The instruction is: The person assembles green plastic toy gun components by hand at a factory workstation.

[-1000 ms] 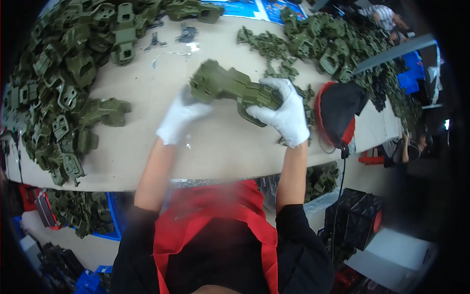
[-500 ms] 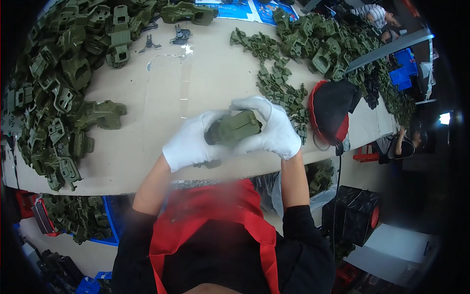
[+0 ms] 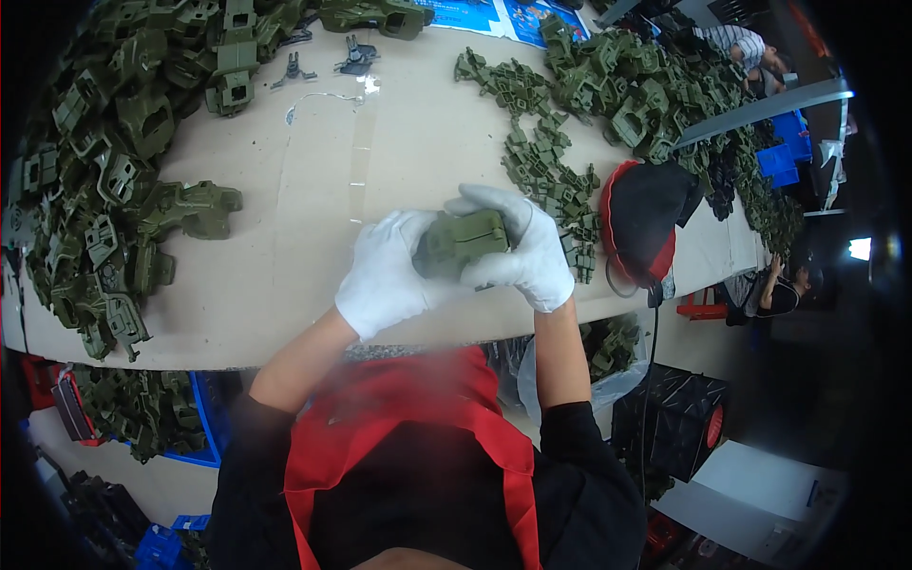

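Note:
White gloves cover both my hands. Between them, above the near part of the table, is a boxy olive-green plastic part (image 3: 465, 237) with a raised edge on its right side. My left hand (image 3: 388, 275) wraps its left side, and the fingers are partly hidden behind it. My right hand (image 3: 527, 249) grips it from the right, with the thumb across the near side and the fingers curled over the far side. The underside of the part is hidden, and its left end looks blurred.
A big heap of green plastic parts (image 3: 114, 142) covers the table's left side. Small green pieces (image 3: 546, 157) and another heap (image 3: 617, 85) lie to the right. A black-and-red cloth-covered object (image 3: 646, 223) stands right of my hands. Other people sit at far right.
My left hand has shifted slightly right and turned, closing further around the green part. My right thumb has come over its near side. The view has moved a little.

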`<act>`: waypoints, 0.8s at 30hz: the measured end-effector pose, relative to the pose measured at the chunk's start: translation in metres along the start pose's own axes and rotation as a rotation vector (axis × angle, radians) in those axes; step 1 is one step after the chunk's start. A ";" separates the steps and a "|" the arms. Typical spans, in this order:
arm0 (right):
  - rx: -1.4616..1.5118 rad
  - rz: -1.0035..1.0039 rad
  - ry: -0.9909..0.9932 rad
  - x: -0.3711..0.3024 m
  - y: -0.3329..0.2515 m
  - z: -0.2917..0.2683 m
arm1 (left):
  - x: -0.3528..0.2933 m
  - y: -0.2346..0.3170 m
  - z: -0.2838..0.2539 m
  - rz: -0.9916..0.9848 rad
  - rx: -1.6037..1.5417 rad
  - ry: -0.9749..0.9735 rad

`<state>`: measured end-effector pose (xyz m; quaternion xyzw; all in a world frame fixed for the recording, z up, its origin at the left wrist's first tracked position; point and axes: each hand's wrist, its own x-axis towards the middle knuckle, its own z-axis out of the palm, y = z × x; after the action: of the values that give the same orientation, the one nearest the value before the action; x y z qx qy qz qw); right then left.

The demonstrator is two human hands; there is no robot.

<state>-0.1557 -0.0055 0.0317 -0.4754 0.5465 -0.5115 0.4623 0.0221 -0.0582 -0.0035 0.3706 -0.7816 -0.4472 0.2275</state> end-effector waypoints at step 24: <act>-0.135 0.055 0.114 -0.010 -0.002 0.027 | -0.003 -0.005 -0.010 -0.011 -0.272 -0.034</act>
<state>-0.1272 0.0010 0.0325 -0.4605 0.6178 -0.4870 0.4112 0.0326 -0.0633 -0.0026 0.3330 -0.7155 -0.5564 0.2601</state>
